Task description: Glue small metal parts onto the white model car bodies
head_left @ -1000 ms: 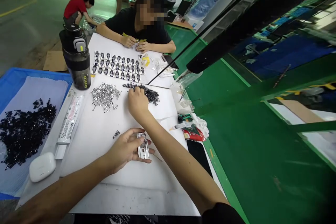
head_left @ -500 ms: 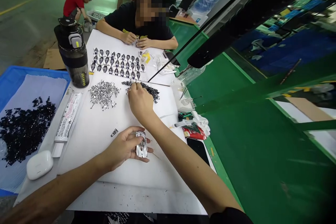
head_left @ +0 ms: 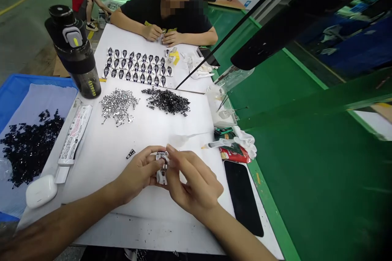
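My left hand [head_left: 139, 175] grips a small shiny silver toy car body [head_left: 161, 168] just above the white sheet [head_left: 128, 200]. My right hand [head_left: 192, 181] meets it from the right, thumb and forefinger pinched at the car's top; whatever sits between those fingertips is too small to make out. One small black part [head_left: 130, 153] lies on the sheet left of my hands. Further back lie a pile of silver parts [head_left: 118, 106] and a pile of black parts [head_left: 167, 101].
A dark water bottle [head_left: 76, 55] stands at the back left. A blue tray [head_left: 12, 89] at left holds many black parts [head_left: 27, 142]. A tube [head_left: 72, 136], white earbud case [head_left: 40, 191] and phone [head_left: 243, 195] lie around. A co-worker's hands [head_left: 162, 36] work beyond rows of finished pieces [head_left: 137, 71].
My right hand left the black parts pile and came back to the car body in my left hand. The view shifted slightly closer and downward.
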`<control>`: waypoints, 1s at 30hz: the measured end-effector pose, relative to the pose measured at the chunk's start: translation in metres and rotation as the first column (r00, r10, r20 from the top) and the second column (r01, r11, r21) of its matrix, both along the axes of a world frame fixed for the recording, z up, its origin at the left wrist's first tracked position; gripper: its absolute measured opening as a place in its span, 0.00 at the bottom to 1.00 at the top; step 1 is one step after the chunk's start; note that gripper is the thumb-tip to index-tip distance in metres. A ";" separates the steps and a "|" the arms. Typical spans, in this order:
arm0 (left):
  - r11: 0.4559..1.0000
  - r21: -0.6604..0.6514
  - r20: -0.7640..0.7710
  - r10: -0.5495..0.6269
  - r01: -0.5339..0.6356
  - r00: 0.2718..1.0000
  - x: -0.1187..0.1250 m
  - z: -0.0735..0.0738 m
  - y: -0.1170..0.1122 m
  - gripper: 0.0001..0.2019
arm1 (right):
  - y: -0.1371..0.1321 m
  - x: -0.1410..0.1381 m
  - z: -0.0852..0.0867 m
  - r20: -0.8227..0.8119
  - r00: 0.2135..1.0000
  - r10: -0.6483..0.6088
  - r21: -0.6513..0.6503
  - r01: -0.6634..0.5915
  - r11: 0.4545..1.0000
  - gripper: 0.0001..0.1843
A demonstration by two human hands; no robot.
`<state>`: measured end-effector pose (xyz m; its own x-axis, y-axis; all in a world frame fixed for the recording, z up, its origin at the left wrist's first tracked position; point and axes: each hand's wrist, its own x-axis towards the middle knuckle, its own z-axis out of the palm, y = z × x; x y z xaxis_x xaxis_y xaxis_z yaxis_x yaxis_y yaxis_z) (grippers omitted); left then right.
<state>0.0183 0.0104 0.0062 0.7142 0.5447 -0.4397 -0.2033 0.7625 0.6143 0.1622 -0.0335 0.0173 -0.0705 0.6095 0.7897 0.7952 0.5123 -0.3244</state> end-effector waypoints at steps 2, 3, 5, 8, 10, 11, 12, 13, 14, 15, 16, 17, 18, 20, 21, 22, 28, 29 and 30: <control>0.999 -0.018 -0.018 0.044 -0.044 0.999 0.001 -0.001 -0.001 0.22 | -0.004 0.007 -0.010 0.038 0.999 0.003 0.045 -0.004 0.999 0.37; 0.997 -0.017 -0.027 0.074 -0.075 0.997 0.001 0.000 -0.002 0.22 | -0.005 0.010 -0.014 0.048 0.999 0.007 0.060 -0.010 0.998 0.37; 0.991 0.014 -0.032 0.130 -0.130 0.991 0.000 0.001 -0.003 0.21 | -0.009 0.013 -0.020 -0.005 0.999 0.041 0.043 -0.041 0.998 0.35; 0.978 0.085 -0.032 0.193 -0.190 0.981 -0.001 0.003 -0.003 0.20 | -0.013 0.010 -0.024 -0.187 0.980 0.066 -0.089 -0.084 0.993 0.24; 0.971 0.082 -0.038 0.228 -0.224 0.973 -0.002 0.004 -0.001 0.20 | -0.015 0.004 -0.024 -0.254 0.967 0.017 -0.144 -0.055 0.988 0.17; 0.968 0.065 -0.041 0.244 -0.241 0.969 -0.003 0.004 0.000 0.19 | -0.015 0.002 -0.023 -0.262 0.965 -0.028 -0.156 -0.014 0.988 0.15; 0.966 0.043 -0.043 0.256 -0.254 0.966 -0.003 0.004 0.001 0.19 | -0.015 0.000 -0.022 -0.259 0.963 -0.073 -0.163 0.031 0.986 0.14; 0.965 0.021 -0.042 0.263 -0.262 0.964 -0.003 0.004 0.002 0.19 | -0.014 -0.002 -0.021 -0.249 0.962 -0.112 -0.169 0.070 0.983 0.14; 0.963 0.003 -0.040 0.268 -0.268 0.963 -0.003 0.004 0.003 0.20 | -0.014 -0.003 -0.019 -0.235 0.962 -0.141 -0.181 0.099 0.978 0.13; 0.963 -0.010 -0.040 0.270 -0.271 0.962 -0.003 0.003 0.004 0.20 | -0.013 -0.003 -0.018 -0.222 0.963 -0.155 -0.201 0.110 0.973 0.13; 0.962 -0.021 -0.039 0.272 -0.273 0.962 -0.003 0.003 0.004 0.21 | -0.012 -0.003 -0.016 -0.216 0.964 -0.156 -0.229 0.105 0.968 0.11; 0.962 -0.029 -0.038 0.272 -0.273 0.962 -0.003 0.003 0.004 0.22 | -0.011 -0.002 -0.015 -0.217 0.966 -0.143 -0.252 0.086 0.964 0.11; 0.961 -0.037 -0.036 0.272 -0.273 0.962 -0.003 0.003 0.004 0.22 | -0.010 -0.001 -0.014 -0.221 0.968 -0.121 -0.268 0.059 0.962 0.10; 0.960 -0.044 -0.035 0.277 -0.278 0.960 -0.003 0.003 0.003 0.24 | -0.009 -0.001 -0.013 -0.234 0.969 -0.084 -0.283 0.015 0.959 0.09; 0.959 -0.042 -0.034 0.281 -0.282 0.959 -0.003 0.003 0.003 0.24 | -0.008 -0.001 -0.013 -0.238 0.968 -0.081 -0.284 0.011 0.959 0.10; 0.957 -0.038 -0.032 0.286 -0.287 0.958 -0.003 0.003 0.003 0.23 | -0.008 -0.001 -0.014 -0.241 0.967 -0.086 -0.283 0.015 0.959 0.10; 0.946 -0.023 0.006 0.323 -0.323 0.946 -0.003 0.001 0.003 0.22 | -0.008 -0.002 -0.017 -0.242 0.967 -0.080 -0.323 -0.002 0.947 0.15; 0.943 -0.024 0.009 0.332 -0.332 0.943 -0.003 0.001 0.003 0.22 | -0.008 -0.002 -0.017 -0.234 0.969 -0.076 -0.318 -0.002 0.948 0.17; 0.940 -0.024 0.009 0.340 -0.339 0.940 -0.003 0.001 0.003 0.22 | -0.008 -0.002 -0.017 -0.225 0.972 -0.072 -0.306 -0.001 0.952 0.19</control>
